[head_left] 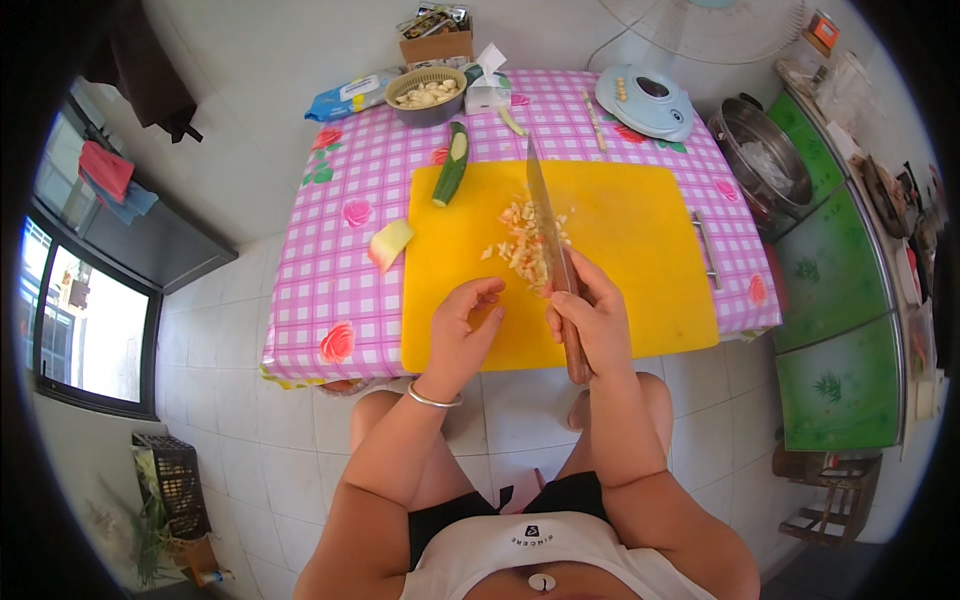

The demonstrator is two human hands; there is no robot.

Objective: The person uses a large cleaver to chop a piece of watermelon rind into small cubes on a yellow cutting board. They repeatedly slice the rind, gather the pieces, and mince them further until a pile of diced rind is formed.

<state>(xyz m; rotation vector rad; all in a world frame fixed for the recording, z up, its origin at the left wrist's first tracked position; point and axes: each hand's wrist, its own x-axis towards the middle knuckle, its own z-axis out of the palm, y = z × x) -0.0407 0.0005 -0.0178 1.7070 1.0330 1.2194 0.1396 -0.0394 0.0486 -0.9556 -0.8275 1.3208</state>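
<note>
In my right hand [597, 315] is the wooden handle of a long kitchen knife [541, 195]. Its blade points away from me, over a heap of small pale, pinkish chopped pieces [524, 240] on a yellow cutting board [640, 250]. My left hand [465, 325] hovers above the near left part of the board, left of the heap, fingers loosely bent, thumb apart and nothing in it. A dark green cucumber piece [452, 180] with a pale cut face lies at the board's far left. Beside the left edge sits a pale green wedge [390, 243] with a reddish side.
A pink checked tablecloth [310, 270] covers the table. At the back stand a basket [428, 105] of pale pieces, a tissue box [487, 95] and a light blue kitchen scale [645, 105]. A metal-handled tool [706, 250] lies right of the board. Green cabinets [835, 290] flank the right side.
</note>
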